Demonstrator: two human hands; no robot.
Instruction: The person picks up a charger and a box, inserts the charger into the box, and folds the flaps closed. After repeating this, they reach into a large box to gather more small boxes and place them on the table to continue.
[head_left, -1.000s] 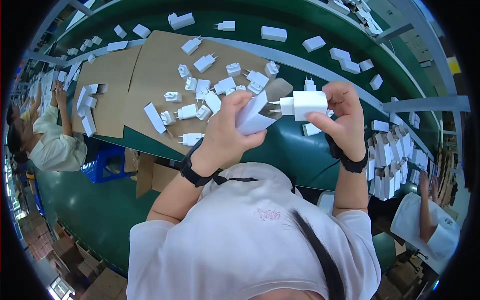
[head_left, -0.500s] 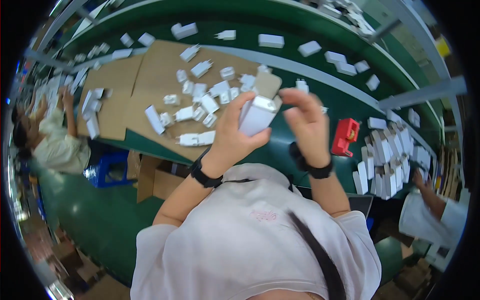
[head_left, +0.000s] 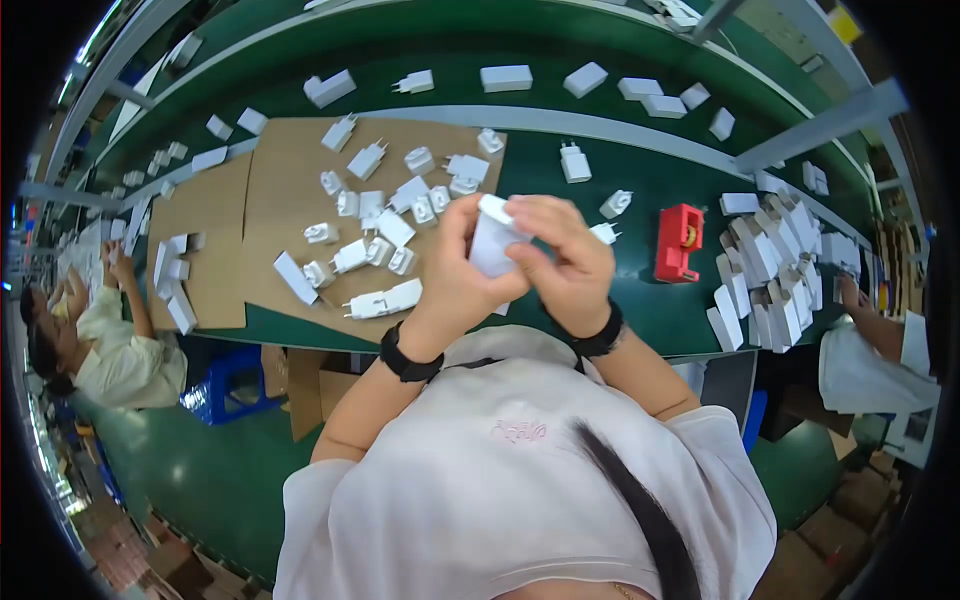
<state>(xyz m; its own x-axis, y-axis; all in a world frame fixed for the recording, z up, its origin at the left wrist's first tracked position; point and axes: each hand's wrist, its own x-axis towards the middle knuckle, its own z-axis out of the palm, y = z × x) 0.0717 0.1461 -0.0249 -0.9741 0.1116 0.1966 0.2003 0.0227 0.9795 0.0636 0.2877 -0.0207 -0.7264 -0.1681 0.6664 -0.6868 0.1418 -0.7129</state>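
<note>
In front of my chest I hold a small white box (head_left: pixel 490 246) upright, its top flap folded down. My left hand (head_left: pixel 450 275) wraps round the side of the box. The fingers of my right hand (head_left: pixel 568 258) press on its top edge, with the thumb against its face. Just beyond my hands, several white plug chargers (head_left: pixel 396 231) lie scattered on a flat cardboard sheet (head_left: pixel 275 215). A few more lie on the green table to the right, among them a charger (head_left: pixel 575 163) with its two pins pointing away.
A red tape dispenser (head_left: pixel 680 243) stands right of my hands, beside a pile of white boxes (head_left: pixel 765 270). More boxes and a charger rest along the green shelf (head_left: pixel 440 40) at the back. Other people sit at left (head_left: pixel 115 350) and right (head_left: pixel 870 350). A blue stool (head_left: pixel 232 385) stands below.
The box's raised flap has been folded down, and the top now looks covered. My right hand has come in from the side onto the box. The whole view has shifted slightly.
</note>
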